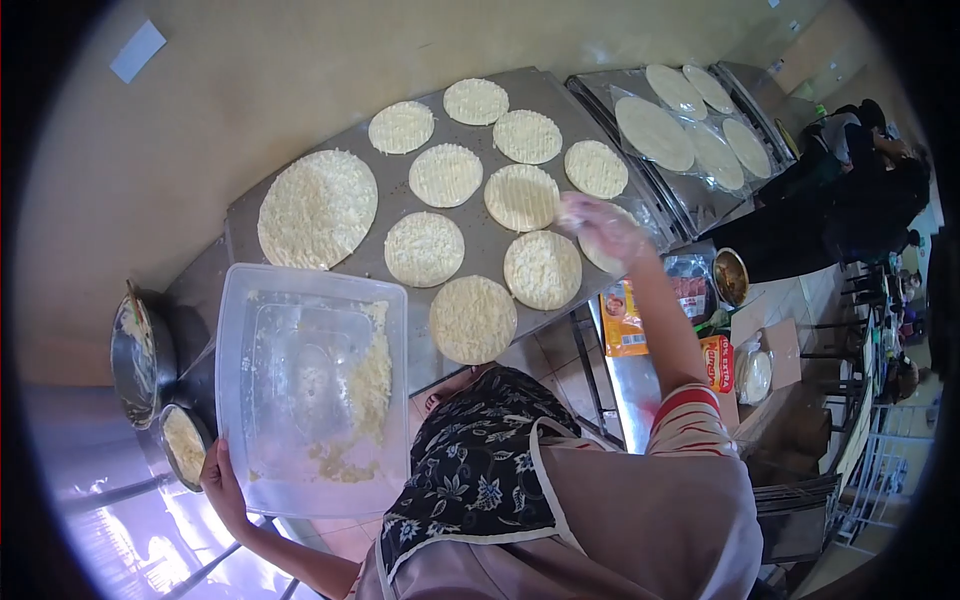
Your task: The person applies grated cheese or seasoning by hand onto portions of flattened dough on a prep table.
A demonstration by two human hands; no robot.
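Note:
A clear plastic tub (300, 375) with pale shredded crumbs along its right side is in my left hand (222, 483), whose fingers grip its lower left edge. My right hand (605, 228), in a thin see-through glove, is blurred over the right part of the metal table (400, 185). It covers part of a round flat base (605, 250); its fingers are too smeared to read. Several round bases with pale topping lie around it, among them one with ridged topping (522, 197) just left of the hand. A larger topped round (318, 210) lies at the left.
Bare rounds on plastic (655, 133) lie on another table at upper right. Metal bowls (140, 350) stand at far left. An orange packet (625, 322), a red packet (717, 362) and a box (780, 360) are at right. People in dark clothes (850, 215) are farther right.

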